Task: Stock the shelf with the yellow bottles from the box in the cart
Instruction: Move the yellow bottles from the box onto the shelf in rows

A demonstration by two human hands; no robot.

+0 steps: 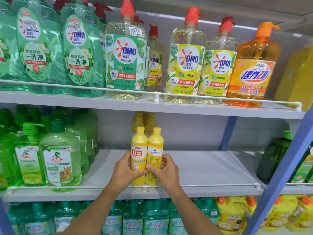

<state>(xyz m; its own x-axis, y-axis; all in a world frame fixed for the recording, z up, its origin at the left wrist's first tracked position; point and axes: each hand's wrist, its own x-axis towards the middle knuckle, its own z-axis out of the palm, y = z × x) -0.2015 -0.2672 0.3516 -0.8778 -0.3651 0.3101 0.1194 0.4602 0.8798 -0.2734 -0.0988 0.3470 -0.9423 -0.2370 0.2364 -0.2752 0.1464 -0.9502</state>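
Two yellow bottles stand side by side at the front of the middle shelf (203,168), just behind its white rail. My left hand (124,170) grips the left yellow bottle (139,146), whose front label faces me. My right hand (166,168) grips the right yellow bottle (156,146), which shows its back label. More yellow bottles (144,121) stand in a row behind them toward the back of the shelf. The cart and the box are out of view.
Green pump bottles (59,160) crowd the middle shelf to the left. The shelf surface is bare to the right up to a blue upright (227,133) and a dark green jug (272,155). OMO bottles (184,61) line the shelf above.
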